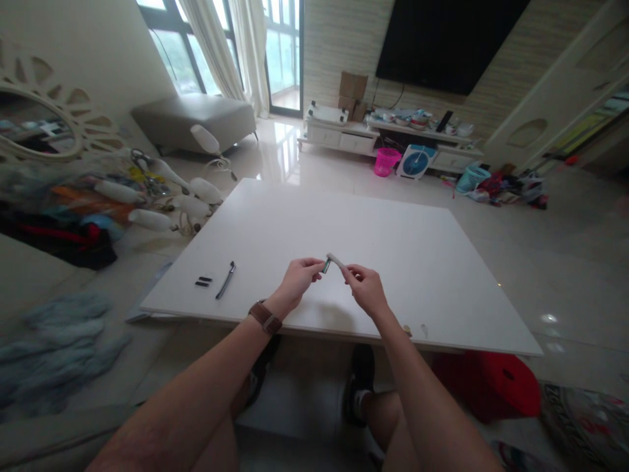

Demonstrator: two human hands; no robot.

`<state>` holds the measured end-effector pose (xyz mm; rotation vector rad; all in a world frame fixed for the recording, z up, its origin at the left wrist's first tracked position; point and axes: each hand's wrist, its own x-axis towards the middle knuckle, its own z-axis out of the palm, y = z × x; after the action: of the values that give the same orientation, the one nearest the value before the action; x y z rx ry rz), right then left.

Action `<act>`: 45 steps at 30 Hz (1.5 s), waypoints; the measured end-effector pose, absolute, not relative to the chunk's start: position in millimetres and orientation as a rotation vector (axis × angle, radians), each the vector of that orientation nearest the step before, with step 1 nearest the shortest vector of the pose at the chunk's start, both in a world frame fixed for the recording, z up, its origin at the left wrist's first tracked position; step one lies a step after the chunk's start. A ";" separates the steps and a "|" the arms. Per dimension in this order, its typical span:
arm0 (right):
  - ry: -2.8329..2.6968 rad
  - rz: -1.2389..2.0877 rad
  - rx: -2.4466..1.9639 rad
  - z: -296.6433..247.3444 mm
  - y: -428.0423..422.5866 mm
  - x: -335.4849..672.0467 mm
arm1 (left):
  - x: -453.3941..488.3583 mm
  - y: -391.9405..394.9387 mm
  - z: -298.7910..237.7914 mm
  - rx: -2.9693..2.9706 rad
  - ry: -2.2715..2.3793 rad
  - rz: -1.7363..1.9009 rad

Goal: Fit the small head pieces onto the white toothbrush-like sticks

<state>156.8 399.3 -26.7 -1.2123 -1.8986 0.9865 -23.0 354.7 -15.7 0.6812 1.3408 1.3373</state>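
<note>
Over the near middle of the white table point(314, 223), my two hands come close together. My left hand point(301, 278), below a brown watch strap, pinches a small dark and green piece point(325, 265) that looks like a razor cartridge. Between the fingers of my right hand point(362, 286) is a slim pale handle point(336, 260); its far end meets or nearly touches the small piece. Its exact kind is too small to make out. To the left lie a dark razor handle point(225, 280) with a bent end and two short black pieces point(202, 284).
A small tan item point(407, 330) and a clear bit point(424, 330) lie by the near edge, beside my right forearm. A red stool point(496, 387) stands below the table's right side. A lamp with several white shades point(152, 220) is past the left edge.
</note>
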 end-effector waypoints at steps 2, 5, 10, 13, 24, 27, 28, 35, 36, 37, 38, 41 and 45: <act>-1.784 0.900 -1.291 -27.2 400.3 156.6 | -22.6 354.6 -15.1 0.656 1.339 1.336; -1.848 0.932 -1.204 -24.5 397.9 156.4 | -22.5 354.4 -14.7 0.634 1.317 1.340; -1.906 0.865 -1.228 -21.3 395.7 157.1 | -22.8 354.3 -15.9 0.567 1.288 1.348; -1.778 0.809 -1.291 -22.0 398.9 158.9 | -22.8 354.5 -15.6 0.528 1.283 1.348; -1.783 0.870 -1.252 -19.2 400.3 164.3 | -21.5 353.8 -14.4 0.521 1.313 1.364; -1.951 0.998 -1.148 -20.4 399.9 164.2 | -21.4 353.9 -13.9 0.532 1.318 1.367; -1.948 1.024 -1.160 -21.4 400.8 164.3 | -21.2 354.0 -13.6 0.538 1.322 1.368; -1.711 1.012 -1.258 -23.8 403.8 165.9 | -19.2 352.8 -9.9 0.554 1.325 1.365; -1.786 1.037 -1.216 -23.7 402.1 165.1 | -19.0 352.5 -9.5 0.562 1.315 1.369; -1.852 1.058 -1.183 -23.8 400.6 164.2 | -18.7 352.2 -9.2 0.572 1.305 1.373; -1.890 1.062 -1.172 -24.1 399.6 163.2 | -18.3 351.9 -8.9 0.581 1.297 1.375; -1.827 0.926 -1.276 -24.9 400.2 161.7 | -17.4 351.5 -7.7 0.581 1.306 1.367; -1.781 0.880 -1.276 -24.1 401.3 161.1 | -17.3 351.5 -5.7 0.572 1.326 1.351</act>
<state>161.1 401.3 -24.1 -1.2756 -1.7808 0.8800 -17.3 351.5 -5.7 0.5721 1.3264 1.3511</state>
